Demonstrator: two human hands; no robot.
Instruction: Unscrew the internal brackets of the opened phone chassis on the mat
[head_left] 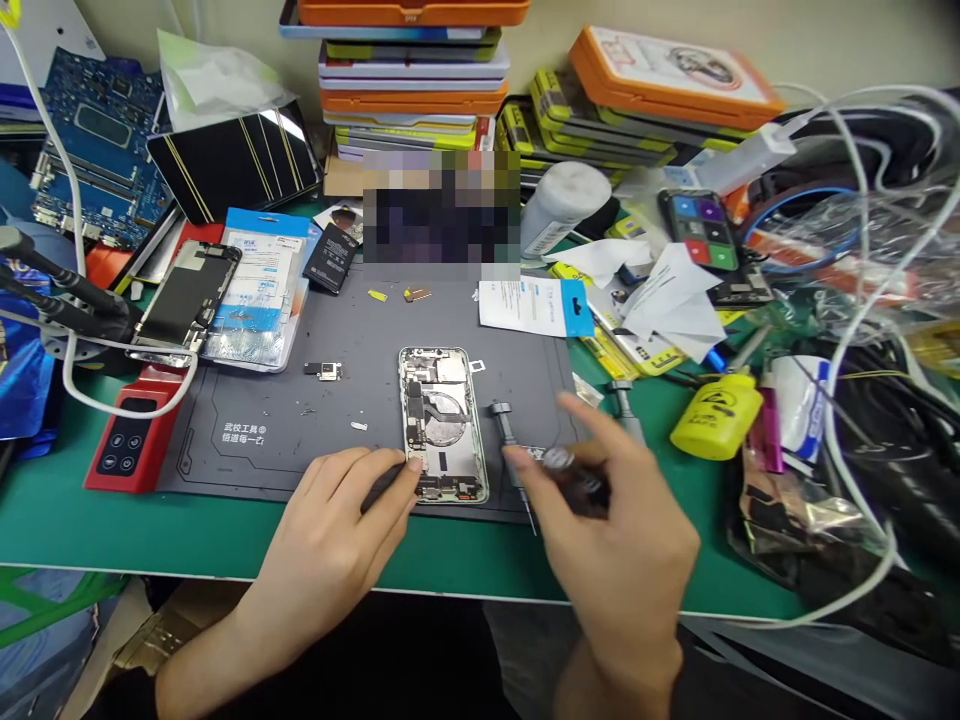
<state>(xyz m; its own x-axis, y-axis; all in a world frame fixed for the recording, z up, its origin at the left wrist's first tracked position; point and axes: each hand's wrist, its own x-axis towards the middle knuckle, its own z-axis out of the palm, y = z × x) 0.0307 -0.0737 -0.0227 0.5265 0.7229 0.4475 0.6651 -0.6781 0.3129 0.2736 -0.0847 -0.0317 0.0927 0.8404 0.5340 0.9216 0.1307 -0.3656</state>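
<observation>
An opened phone body (442,420) lies on a grey work mat (262,420), its boards and round coil showing. My left hand (337,540) rests at the phone's lower left edge, thumb and finger pinched on a thin dark tool (382,486). My right hand (615,530) hovers just right of the phone, fingers closed round a dark screwdriver handle (570,475) whose thin tip (529,515) points down at the mat. A second screwdriver (504,425) lies beside the phone.
A removed phone screen (184,300) lies at the left on blue packets. A red device (127,440) sits at the mat's left edge. A yellow bottle (709,415), crumpled papers, white cables and stacked cases crowd the right and back. Small loose parts dot the mat.
</observation>
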